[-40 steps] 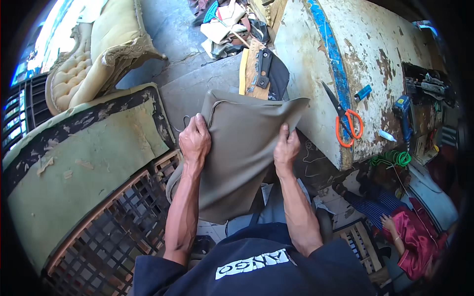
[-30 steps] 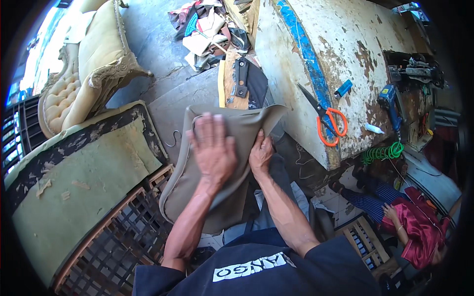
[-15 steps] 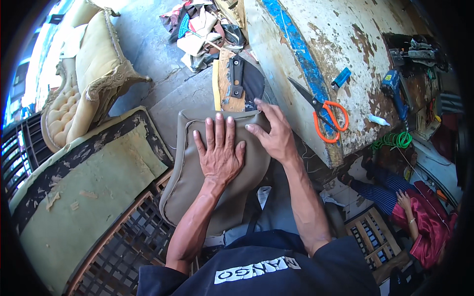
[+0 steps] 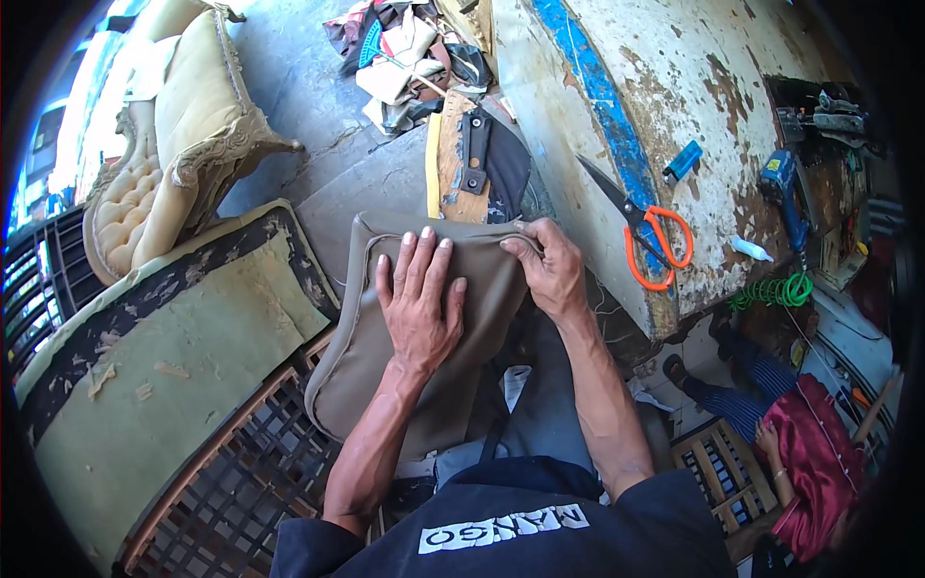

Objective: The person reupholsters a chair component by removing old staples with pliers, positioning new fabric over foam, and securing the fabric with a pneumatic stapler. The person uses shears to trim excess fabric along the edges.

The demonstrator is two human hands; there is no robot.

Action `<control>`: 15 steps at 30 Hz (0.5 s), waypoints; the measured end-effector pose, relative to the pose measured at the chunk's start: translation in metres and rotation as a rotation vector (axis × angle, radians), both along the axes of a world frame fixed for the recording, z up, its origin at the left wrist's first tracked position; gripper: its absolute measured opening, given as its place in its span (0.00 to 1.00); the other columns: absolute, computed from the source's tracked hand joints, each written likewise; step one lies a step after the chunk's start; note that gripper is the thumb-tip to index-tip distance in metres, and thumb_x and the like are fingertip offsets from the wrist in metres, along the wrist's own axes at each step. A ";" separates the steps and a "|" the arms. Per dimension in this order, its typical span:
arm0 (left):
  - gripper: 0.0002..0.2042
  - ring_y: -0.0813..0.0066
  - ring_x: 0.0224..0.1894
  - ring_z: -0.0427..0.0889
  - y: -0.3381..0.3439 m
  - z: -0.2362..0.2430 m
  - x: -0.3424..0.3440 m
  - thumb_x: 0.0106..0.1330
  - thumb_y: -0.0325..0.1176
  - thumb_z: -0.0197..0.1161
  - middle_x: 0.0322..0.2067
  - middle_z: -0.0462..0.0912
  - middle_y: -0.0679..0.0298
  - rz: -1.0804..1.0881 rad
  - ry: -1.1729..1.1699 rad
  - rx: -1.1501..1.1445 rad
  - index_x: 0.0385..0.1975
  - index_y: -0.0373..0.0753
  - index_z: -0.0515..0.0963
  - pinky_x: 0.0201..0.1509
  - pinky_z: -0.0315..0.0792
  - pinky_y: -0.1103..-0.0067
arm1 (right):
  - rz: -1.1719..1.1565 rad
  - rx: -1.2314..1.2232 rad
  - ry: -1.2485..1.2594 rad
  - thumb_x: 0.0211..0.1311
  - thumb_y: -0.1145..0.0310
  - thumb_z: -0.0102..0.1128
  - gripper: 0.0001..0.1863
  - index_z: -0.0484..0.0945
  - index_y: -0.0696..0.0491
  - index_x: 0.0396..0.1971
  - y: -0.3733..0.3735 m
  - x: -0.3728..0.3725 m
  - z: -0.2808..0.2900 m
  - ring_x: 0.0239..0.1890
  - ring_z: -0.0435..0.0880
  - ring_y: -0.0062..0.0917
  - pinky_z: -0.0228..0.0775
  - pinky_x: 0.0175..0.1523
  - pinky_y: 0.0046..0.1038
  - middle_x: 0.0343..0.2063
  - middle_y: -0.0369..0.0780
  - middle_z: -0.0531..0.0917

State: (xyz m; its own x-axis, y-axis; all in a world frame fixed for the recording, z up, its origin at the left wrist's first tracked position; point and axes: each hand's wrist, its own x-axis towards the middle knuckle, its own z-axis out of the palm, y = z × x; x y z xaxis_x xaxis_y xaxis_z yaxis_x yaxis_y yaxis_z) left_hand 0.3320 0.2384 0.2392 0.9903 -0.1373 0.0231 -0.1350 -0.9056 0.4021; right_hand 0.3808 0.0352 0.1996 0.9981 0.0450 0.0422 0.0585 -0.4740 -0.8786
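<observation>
A padded seat piece in grey-brown upholstery cover (image 4: 491, 299) lies in front of me, with a raised piped seam along its left side. My left hand (image 4: 419, 318) rests flat on its top, fingers stretched out. At the far right corner, my right hand (image 4: 557, 275) pinches the cover's edge between thumb and fingers, where the material puckers. Beyond the far edge, a wooden board (image 4: 448, 166) sticks out with a black metal bracket (image 4: 474, 149) on it. The underside of the seat piece is hidden.
On the worn workbench (image 4: 713, 116) at right lie orange-handled scissors (image 4: 631, 210), a blue lighter (image 4: 683, 162), a white tube (image 4: 751, 249) and a blue power tool (image 4: 785, 197). A green panel (image 4: 183, 385) leans left, near a cream sofa (image 4: 198, 106). A person (image 4: 819, 453) sits at lower right.
The right hand's fingers have closed from a spread pose into a pinch on the cover's far right edge. My left hand has slid slightly nearer and left, still flat.
</observation>
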 end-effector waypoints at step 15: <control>0.12 0.65 0.59 0.80 0.006 0.000 0.029 0.60 0.32 0.74 0.50 0.86 0.67 0.012 -0.182 -0.141 0.43 0.45 0.85 0.63 0.59 0.68 | 0.043 -0.343 -0.223 0.54 0.62 0.76 0.13 0.89 0.42 0.40 0.029 -0.010 0.023 0.61 0.72 0.35 0.55 0.69 0.50 0.47 0.32 0.81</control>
State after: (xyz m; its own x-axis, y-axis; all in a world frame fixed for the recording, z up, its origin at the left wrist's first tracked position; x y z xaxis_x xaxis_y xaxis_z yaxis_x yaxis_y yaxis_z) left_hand 0.3614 0.2446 0.2392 0.9697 -0.1079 0.2193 -0.2059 -0.8442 0.4948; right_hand 0.3706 0.0641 0.2227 0.9632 0.1351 0.2322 0.2552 -0.7303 -0.6337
